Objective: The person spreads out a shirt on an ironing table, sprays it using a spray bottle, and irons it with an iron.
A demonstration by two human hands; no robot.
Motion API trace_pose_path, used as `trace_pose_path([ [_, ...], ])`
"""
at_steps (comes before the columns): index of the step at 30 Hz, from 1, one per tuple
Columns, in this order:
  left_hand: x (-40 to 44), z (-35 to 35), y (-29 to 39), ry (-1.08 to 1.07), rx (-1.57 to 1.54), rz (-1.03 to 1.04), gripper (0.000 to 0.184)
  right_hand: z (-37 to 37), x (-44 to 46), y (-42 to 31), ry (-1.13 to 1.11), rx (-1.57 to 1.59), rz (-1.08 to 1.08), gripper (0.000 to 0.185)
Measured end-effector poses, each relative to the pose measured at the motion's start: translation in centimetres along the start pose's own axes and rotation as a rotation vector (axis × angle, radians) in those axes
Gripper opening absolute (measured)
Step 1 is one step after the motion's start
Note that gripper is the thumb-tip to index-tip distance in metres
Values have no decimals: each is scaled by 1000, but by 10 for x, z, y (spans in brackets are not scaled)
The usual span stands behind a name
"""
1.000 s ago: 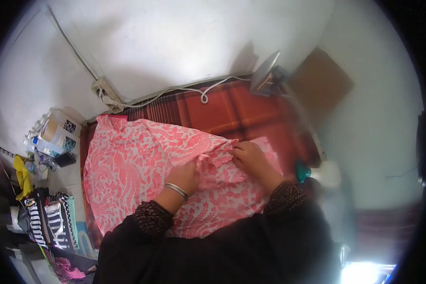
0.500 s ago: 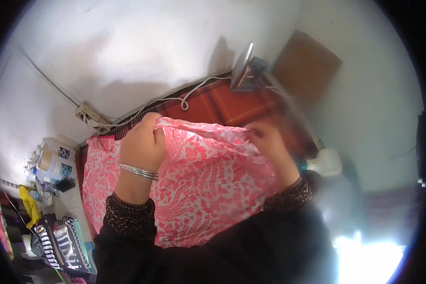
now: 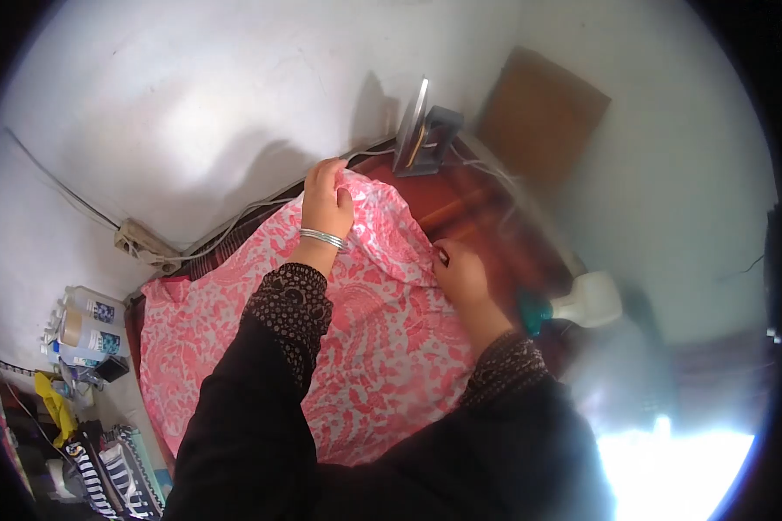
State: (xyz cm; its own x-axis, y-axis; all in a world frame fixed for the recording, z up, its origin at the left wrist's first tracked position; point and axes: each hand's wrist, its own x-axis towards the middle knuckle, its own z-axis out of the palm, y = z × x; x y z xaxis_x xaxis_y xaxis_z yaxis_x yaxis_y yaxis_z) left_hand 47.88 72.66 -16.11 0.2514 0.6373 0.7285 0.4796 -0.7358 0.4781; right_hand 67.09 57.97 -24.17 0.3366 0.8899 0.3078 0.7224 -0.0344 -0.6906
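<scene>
A pink and white patterned cloth [image 3: 365, 347] lies spread over a red checked cover [image 3: 452, 195]. My left hand [image 3: 326, 204], with bangles at the wrist, grips the cloth's far edge near the wall, fingers closed round it. Lower and to the right, my right hand [image 3: 460, 273] pinches the same cloth at its right edge. Between my hands the edge is lifted and curves in a loose fold. An iron [image 3: 413, 130] stands upright beyond them, near the wall.
A white bottle with a green top [image 3: 586, 300] lies at the right. A socket box [image 3: 143, 243] with a white cable sits at the left wall. Bottles [image 3: 91, 321], a yellow cloth [image 3: 56, 408] and striped fabric [image 3: 130, 473] are at the left. A brown board [image 3: 543, 113] leans behind.
My left hand has moved up and away toward the wall, drawing the cloth's edge with it. My right hand has come slightly lower and to the left. The view has shifted.
</scene>
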Motion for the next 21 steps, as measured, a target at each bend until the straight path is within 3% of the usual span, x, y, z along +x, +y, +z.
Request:
trace_pose_path([
  [2,-4,10,-8,35,-61,-48,42,-4,0,-4,-6,-1,8,22],
  [5,-5,10,-14,8,-42,63,38,-3,0,-2,-26,8,38,21],
  [7,-5,7,-14,-73,-58,-44,35,-1,0,-2,-44,9,50,21],
  [11,-3,3,-18,-1,-66,-2,32,-1,1,-2,8,29,29,23],
  [13,1,-4,-6,-44,-200,-122,30,-3,8,-13,-20,53,-1,24],
  [14,2,-6,-3,-40,-197,-129,30,-4,13,-20,-58,-58,-64,28],
  [16,5,-6,2,-148,-516,-378,31,2,22,-33,-99,-173,-122,31],
  [21,5,4,-9,-106,-682,-333,38,22,37,-75,-429,-338,-12,32],
])
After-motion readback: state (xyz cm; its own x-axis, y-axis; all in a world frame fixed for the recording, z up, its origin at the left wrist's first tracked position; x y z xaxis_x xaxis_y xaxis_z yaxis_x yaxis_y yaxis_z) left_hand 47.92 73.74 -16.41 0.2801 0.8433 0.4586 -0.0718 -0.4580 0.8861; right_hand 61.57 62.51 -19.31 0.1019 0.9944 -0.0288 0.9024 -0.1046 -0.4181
